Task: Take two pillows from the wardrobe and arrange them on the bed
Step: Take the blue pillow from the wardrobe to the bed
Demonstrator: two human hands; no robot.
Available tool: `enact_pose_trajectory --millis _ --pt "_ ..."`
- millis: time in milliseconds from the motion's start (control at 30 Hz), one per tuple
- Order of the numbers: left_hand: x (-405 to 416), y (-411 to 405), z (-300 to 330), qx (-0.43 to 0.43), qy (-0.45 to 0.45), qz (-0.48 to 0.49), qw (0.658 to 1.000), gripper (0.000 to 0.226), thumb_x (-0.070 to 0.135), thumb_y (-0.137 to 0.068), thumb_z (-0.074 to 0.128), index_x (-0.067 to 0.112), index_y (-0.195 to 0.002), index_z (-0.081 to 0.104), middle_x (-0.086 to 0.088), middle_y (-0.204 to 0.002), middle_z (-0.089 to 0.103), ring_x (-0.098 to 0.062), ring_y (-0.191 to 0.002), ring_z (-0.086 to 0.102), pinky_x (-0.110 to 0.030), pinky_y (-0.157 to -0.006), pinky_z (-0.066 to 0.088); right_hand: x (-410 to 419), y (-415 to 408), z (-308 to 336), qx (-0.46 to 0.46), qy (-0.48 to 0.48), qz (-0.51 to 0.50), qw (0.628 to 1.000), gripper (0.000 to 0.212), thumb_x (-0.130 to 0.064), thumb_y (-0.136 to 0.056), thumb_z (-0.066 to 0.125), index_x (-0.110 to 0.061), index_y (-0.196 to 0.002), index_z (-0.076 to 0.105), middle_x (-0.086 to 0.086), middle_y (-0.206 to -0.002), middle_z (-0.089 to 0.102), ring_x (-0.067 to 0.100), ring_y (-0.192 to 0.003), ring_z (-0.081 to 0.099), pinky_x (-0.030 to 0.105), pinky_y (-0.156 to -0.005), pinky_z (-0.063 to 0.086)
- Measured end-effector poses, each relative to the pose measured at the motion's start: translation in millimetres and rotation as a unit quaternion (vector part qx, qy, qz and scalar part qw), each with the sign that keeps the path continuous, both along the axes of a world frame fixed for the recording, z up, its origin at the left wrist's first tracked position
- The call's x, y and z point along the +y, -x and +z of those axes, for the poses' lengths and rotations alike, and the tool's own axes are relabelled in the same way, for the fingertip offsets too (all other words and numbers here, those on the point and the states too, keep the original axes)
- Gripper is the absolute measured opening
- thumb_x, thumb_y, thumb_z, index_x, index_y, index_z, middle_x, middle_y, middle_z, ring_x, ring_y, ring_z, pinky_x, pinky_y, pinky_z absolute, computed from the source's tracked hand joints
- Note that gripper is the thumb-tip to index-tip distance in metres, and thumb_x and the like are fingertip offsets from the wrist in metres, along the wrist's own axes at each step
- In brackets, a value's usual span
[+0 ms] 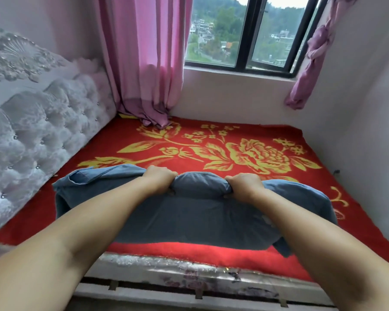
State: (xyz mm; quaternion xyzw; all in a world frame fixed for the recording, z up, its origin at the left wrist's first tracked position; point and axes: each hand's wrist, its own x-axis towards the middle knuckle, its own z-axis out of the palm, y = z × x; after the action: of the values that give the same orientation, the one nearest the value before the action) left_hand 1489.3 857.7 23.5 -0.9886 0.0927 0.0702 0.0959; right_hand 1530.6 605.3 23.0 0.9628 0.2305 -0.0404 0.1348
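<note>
A blue-grey pillow (189,218) hangs over the near part of the bed (144,158), which is covered by a red blanket with a gold flower pattern. My left hand (160,179) and my right hand (245,186) both grip the pillow's far edge, fists closed on the fabric. To the left, more blue-grey fabric (94,178) lies on the blanket; I cannot tell if it is a second pillow or a loose flap of the same cover. The wardrobe is out of view.
A white tufted headboard (38,135) lines the left side. Pink curtains (144,63) hang at the far left corner, with a window (245,37) behind the bed. A knotted pink curtain (312,52) hangs at right. The wall (357,131) borders the bed's right side.
</note>
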Motion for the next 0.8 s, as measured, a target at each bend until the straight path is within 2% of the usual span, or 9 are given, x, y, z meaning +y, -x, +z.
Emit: enact_pose_trajectory --millis 133,200,300,400,500,700,800 --pt "30 -52 -10 0.015 0.005 0.029 0.999 0.036 0.044 -0.083 0.058 0.023 -0.113 0.054 -0.003 -0.115 0.066 -0.026 -0.109 0.06 -0.034 -0.075 0.041 35 -62 -1 0.005 0.008 0.032 0.999 0.036 -0.044 -0.09 0.053 -0.024 -0.121 0.052 0.002 -0.118 0.065 0.027 -0.108 0.063 0.033 -0.07 0.042" --pt "49 -84 -14 0.027 0.005 0.042 0.999 0.036 0.045 -0.083 0.057 0.024 -0.112 0.054 -0.002 -0.116 0.066 -0.025 -0.109 0.06 -0.033 -0.076 0.043 54 -94 -3 0.002 0.008 0.041 0.999 0.034 -0.039 -0.091 0.053 -0.026 -0.123 0.053 0.001 -0.118 0.066 0.027 -0.108 0.063 0.034 -0.075 0.047" --pt "73 -131 -17 0.045 0.004 0.037 0.998 0.037 0.048 -0.082 0.057 0.026 -0.112 0.054 0.001 -0.117 0.065 -0.023 -0.111 0.059 -0.032 -0.078 0.044 77 -129 -5 0.004 0.005 0.026 1.0 0.032 -0.032 -0.093 0.051 -0.027 -0.124 0.053 0.002 -0.121 0.065 0.027 -0.11 0.062 0.036 -0.084 0.051" --pt "87 -175 -20 0.051 -0.01 0.014 0.999 0.04 0.05 -0.08 0.059 0.026 -0.112 0.053 0.0 -0.117 0.065 -0.024 -0.111 0.059 -0.032 -0.076 0.04 88 -159 -11 0.02 0.001 0.007 1.0 0.033 -0.032 -0.093 0.051 -0.025 -0.125 0.052 0.003 -0.123 0.063 0.027 -0.112 0.061 0.037 -0.087 0.05" --pt "94 -213 -19 0.047 -0.017 -0.009 0.999 0.036 0.048 -0.08 0.057 0.028 -0.109 0.054 0.0 -0.114 0.066 -0.025 -0.107 0.061 -0.032 -0.075 0.04 92 -183 -14 0.029 -0.006 -0.01 1.0 0.033 -0.034 -0.093 0.053 -0.024 -0.125 0.052 0.002 -0.121 0.064 0.027 -0.11 0.061 0.036 -0.084 0.049" --pt "82 -275 -24 0.032 -0.011 -0.034 0.999 0.037 0.05 -0.078 0.058 0.034 -0.111 0.056 0.002 -0.114 0.067 -0.024 -0.107 0.062 -0.033 -0.076 0.042 78 -236 -16 0.034 0.003 -0.017 0.999 0.048 -0.056 -0.086 0.056 -0.024 -0.121 0.054 0.002 -0.115 0.066 0.026 -0.107 0.062 0.03 -0.068 0.039" --pt "76 -304 -27 0.019 -0.005 -0.026 0.999 0.038 0.051 -0.078 0.059 0.034 -0.111 0.057 0.002 -0.113 0.067 -0.023 -0.105 0.062 -0.033 -0.074 0.044 71 -275 -13 0.024 0.016 -0.012 1.0 0.05 -0.059 -0.084 0.057 -0.024 -0.121 0.053 0.004 -0.115 0.067 0.028 -0.106 0.063 0.03 -0.068 0.038"
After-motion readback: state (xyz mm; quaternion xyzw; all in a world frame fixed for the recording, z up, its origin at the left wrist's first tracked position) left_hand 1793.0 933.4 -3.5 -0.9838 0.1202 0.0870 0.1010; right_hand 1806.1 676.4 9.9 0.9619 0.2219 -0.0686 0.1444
